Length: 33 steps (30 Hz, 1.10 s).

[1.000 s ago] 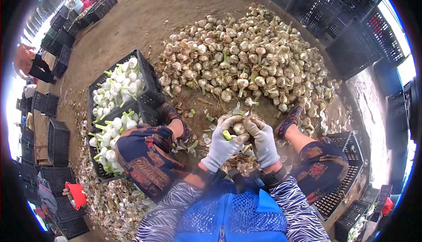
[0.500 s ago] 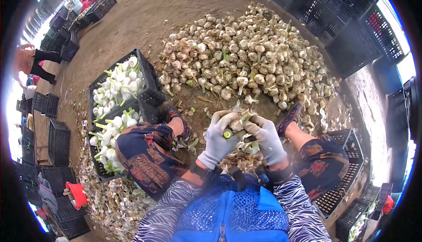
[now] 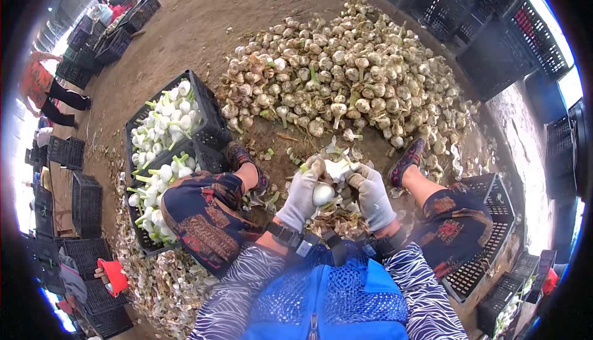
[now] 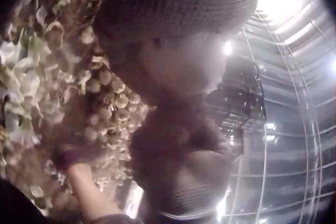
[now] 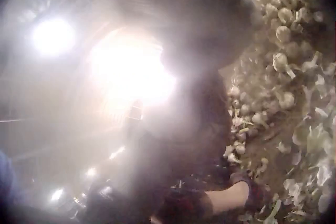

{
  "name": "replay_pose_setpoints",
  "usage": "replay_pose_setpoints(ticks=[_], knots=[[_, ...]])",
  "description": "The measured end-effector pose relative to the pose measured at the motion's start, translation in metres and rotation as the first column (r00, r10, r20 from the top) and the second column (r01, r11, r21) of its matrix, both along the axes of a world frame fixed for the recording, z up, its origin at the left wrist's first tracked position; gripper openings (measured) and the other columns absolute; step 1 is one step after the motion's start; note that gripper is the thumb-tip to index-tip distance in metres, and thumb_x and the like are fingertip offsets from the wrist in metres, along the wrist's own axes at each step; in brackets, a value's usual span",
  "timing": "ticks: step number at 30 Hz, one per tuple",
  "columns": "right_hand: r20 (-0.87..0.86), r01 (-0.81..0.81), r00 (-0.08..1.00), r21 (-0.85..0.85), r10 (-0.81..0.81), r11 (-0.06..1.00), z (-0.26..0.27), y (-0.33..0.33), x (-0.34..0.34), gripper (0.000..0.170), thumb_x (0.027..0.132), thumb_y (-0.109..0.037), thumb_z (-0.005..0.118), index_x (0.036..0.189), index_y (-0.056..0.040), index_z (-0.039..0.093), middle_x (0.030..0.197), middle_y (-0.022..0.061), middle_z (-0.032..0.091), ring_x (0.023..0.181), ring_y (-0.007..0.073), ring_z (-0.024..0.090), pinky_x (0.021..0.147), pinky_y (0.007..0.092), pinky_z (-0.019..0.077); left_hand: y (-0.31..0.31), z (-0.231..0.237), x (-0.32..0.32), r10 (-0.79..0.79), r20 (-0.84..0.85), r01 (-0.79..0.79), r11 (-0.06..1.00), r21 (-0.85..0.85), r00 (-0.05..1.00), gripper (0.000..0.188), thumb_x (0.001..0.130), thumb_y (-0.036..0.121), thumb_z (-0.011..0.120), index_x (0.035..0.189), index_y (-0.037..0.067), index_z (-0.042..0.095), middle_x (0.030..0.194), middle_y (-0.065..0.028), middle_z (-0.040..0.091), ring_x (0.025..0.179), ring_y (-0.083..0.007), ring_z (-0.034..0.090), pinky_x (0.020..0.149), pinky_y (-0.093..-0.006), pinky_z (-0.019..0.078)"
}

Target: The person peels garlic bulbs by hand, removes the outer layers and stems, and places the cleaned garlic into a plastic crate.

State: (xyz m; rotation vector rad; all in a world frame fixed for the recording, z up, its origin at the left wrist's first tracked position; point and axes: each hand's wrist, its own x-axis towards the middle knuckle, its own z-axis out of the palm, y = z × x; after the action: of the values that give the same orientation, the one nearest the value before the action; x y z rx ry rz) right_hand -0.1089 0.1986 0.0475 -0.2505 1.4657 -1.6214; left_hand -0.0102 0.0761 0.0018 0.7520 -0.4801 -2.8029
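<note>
In the head view my gloved left hand [image 3: 302, 196] grips a garlic bulb [image 3: 323, 194], its smooth white side bare and a cut green stem poking out above the fingers. Close beside it, my gloved right hand [image 3: 372, 196] pinches a pale piece of garlic skin [image 3: 338, 170] between thumb and fingers. That skin spans the gap between the two hands. Loose peelings [image 3: 336, 219] lie on the ground below. Dark and blurred, the left glove [image 4: 178, 8] fills the top of the left wrist view, and glare washes out much of the right wrist view.
A large heap of unpeeled garlic [image 3: 333, 68] lies ahead. At the left knee stand black crates [image 3: 210, 108] of peeled white bulbs. Another black crate [image 3: 494, 216] is beside the right leg. Skins [image 3: 167, 290] cover the ground at left, where a person [image 3: 46, 89] stands farther off.
The bulb in my left hand has turned from its brownish, skin-covered look to a bare white side. My right hand has pulled a strip of skin away from it. The far person has shifted stance.
</note>
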Motion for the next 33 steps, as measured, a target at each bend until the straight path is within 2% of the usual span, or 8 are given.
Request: replay_pose_setpoints(ticks=[2,8,10,15,20,24,30,33], knots=[[0.028,-0.042,0.999,-0.030,0.043,0.999,0.012,0.000,0.000,0.019,0.095,-0.019,0.054,0.099,-0.0025,0.062,0.077,-0.0003,0.063,0.056,0.0052,0.056,0.050,0.0192,0.0451,0.000,0.018,0.002,0.140,0.090,-0.080,0.872,-0.483,0.986,0.033,0.094,0.020,0.057,0.121,0.001,0.053,0.102,-0.0054,0.063,0.085,-0.0130,0.062,0.070,-0.0254,0.0535],[0.080,-0.088,0.992,-0.063,0.093,0.994,-0.005,-0.003,-0.002,0.029,0.092,-0.031,0.061,0.098,-0.0021,0.065,0.083,0.0010,0.065,0.063,0.0059,0.057,0.056,0.0223,0.0462,0.007,0.022,0.003,0.170,0.023,-0.103,0.691,-0.716,0.985,0.040,0.086,0.002,0.063,0.125,-0.003,0.052,0.108,-0.0046,0.061,0.087,-0.0080,0.058,0.079,-0.0211,0.0485],[0.144,0.023,0.990,-0.136,-0.003,0.990,-0.006,-0.004,0.002,0.029,0.092,-0.028,0.061,0.099,-0.0010,0.066,0.082,0.0007,0.065,0.067,0.0050,0.057,0.059,0.0214,0.0454,0.007,0.006,0.003,0.180,-0.011,-0.086,0.415,-0.906,0.984,0.040,0.087,0.001,0.062,0.125,-0.003,0.052,0.108,-0.0054,0.061,0.088,-0.0087,0.058,0.079,-0.0221,0.0487],[-0.053,-0.184,0.982,-0.040,0.182,0.982,0.007,0.008,0.003,0.021,0.087,-0.017,0.062,0.095,0.0010,0.069,0.083,-0.0003,0.065,0.072,0.0068,0.057,0.064,0.0229,0.0454,0.000,0.013,0.007,0.026,0.050,-0.001,0.895,-0.447,0.998,0.050,0.097,0.041,0.049,0.121,-0.002,0.054,0.109,-0.0108,0.063,0.093,-0.0178,0.063,0.081,-0.0298,0.0532],[-0.090,-0.202,0.977,-0.120,0.192,0.972,-0.024,0.014,0.005,0.021,0.085,-0.010,0.060,0.100,0.0017,0.068,0.088,0.0031,0.068,0.080,0.0104,0.062,0.071,0.0229,0.0470,-0.014,-0.005,0.009,-0.206,0.127,0.238,0.910,-0.340,0.970,0.048,0.097,0.037,0.049,0.123,-0.004,0.051,0.110,-0.0105,0.062,0.096,-0.0185,0.063,0.082,-0.0292,0.0528],[-0.070,-0.128,0.990,-0.128,0.120,0.984,-0.014,0.012,0.007,0.021,0.085,-0.011,0.060,0.099,0.0025,0.069,0.086,0.0016,0.067,0.076,0.0088,0.060,0.069,0.0227,0.0468,0.004,0.019,0.006,0.085,0.052,-0.022,0.698,-0.715,0.995,0.053,0.092,0.037,0.060,0.124,-0.004,0.050,0.109,-0.0090,0.062,0.096,-0.0168,0.062,0.083,-0.0278,0.0520],[0.191,-0.121,0.960,-0.371,0.203,0.921,0.001,0.019,0.008,0.022,0.085,-0.012,0.058,0.098,0.0037,0.067,0.089,0.0033,0.068,0.076,0.0095,0.060,0.072,0.0230,0.0466,-0.014,-0.021,0.025,-0.295,-0.157,0.284,0.954,-0.091,0.942,0.068,0.084,0.049,0.064,0.128,-0.001,0.048,0.117,-0.0115,0.059,0.105,-0.0211,0.060,0.091,-0.0362,0.0504],[0.092,-0.115,0.983,-0.363,0.158,0.925,-0.017,0.021,0.001,0.027,0.084,-0.009,0.054,0.104,0.0052,0.065,0.093,0.0049,0.068,0.083,0.0103,0.060,0.078,0.0237,0.0461,-0.001,0.022,0.015,-0.198,-0.177,0.168,0.970,-0.173,0.964,0.066,0.083,0.041,0.069,0.129,0.000,0.047,0.118,-0.0111,0.059,0.106,-0.0198,0.059,0.090,-0.0339,0.0504]])
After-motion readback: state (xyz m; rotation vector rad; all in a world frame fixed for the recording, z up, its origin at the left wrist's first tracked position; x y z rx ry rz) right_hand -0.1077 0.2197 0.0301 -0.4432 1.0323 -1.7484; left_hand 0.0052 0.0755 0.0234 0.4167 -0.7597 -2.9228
